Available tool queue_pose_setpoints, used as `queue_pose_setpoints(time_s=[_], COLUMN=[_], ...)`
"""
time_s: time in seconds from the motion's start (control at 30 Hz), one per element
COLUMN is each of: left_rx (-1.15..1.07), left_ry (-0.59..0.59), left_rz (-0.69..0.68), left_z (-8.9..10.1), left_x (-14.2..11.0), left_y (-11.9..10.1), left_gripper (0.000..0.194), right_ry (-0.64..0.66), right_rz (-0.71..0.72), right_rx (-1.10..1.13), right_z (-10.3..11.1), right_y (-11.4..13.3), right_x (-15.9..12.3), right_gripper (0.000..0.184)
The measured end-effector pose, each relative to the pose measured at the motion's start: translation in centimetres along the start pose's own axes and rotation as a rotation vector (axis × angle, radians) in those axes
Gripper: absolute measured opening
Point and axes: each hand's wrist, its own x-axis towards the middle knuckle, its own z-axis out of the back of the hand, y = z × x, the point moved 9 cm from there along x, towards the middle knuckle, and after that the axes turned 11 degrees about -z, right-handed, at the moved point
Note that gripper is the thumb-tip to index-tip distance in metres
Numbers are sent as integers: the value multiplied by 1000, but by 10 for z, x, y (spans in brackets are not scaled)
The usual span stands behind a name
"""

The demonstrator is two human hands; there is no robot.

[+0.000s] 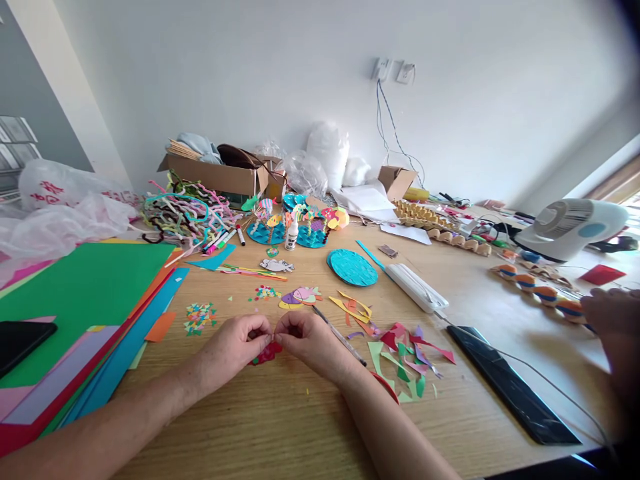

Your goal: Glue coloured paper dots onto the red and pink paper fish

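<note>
My left hand [244,343] and my right hand [314,347] meet over the front middle of the wooden table, thumbs and forefingers pinched close together. What lies between the fingertips is too small to make out. Just beneath them a red piece [265,355] shows, partly covered by the fingers. Beyond the hands are purple and pink paper fish [300,296] and a small heap of coloured paper bits [267,292]. A pen [340,337] lies alongside my right hand, and the red handle of a tool [385,387] peeks out by the right forearm.
Coloured paper sheets [95,280] and a phone [23,343] occupy the left. To the right are paper scraps [410,360], a power strip [417,287], a black package [510,380] and another person's hand [607,313]. Blue discs [353,268] and a glue bottle [291,235] stand farther back.
</note>
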Motion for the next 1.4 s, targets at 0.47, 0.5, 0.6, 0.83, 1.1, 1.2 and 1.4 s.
queue_pose_setpoints(time_s=[0.47,0.5,0.6,0.83,1.1,1.2,1.4], left_rx=[54,56,58,59,399,440,476], left_ry=[24,26,31,39,-42,-50,-35], left_rz=[31,29,23,16,-266,-385,-459], left_z=[0,0,-1,0,25,23,17], left_x=[0,0,-1,-7,-38,-48,-53], left_y=[2,2,2,2,-1,-3,-4], left_gripper=[17,17,17,18,24,28,32], right_ry=[26,28,31,40,-6,-54,29], right_rz=[3,3,1,9,12,30,23], right_rx=[-50,-55,-71,-83,-199,-367,-658], right_z=[-3,-3,-4,-6,-7,-7,-21], right_y=[1,1,1,-1,-4,5,22], right_x=[-1,-1,-1,-1,2,1,6], right_gripper=[7,7,6,5,6,8,11])
